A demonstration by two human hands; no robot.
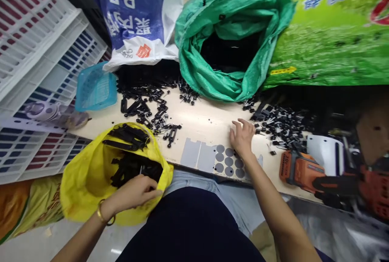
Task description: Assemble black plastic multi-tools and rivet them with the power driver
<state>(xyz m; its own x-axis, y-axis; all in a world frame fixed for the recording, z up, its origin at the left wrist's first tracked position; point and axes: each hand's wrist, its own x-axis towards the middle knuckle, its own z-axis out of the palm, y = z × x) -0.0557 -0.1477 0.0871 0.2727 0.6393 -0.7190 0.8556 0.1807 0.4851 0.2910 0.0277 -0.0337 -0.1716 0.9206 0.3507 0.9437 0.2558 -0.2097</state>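
Observation:
My left hand (138, 192) reaches into the mouth of a yellow bag (85, 181) that holds several long black plastic strips (130, 162); its fingers are curled at the bag's rim, and what they hold is hidden. My right hand (241, 136) lies on the light tabletop (200, 120) with fingers spread, its tips next to a heap of small black plastic parts (279, 126) on the right. Another heap of black parts (148, 104) lies left of centre.
An open green sack (212, 67) full of black parts stands at the back, flanked by a white-blue sack (136, 11) and a bright green sack (334, 31). A blue basket (95, 88), white crates (36, 43) and an orange power tool (306, 173) surround the table.

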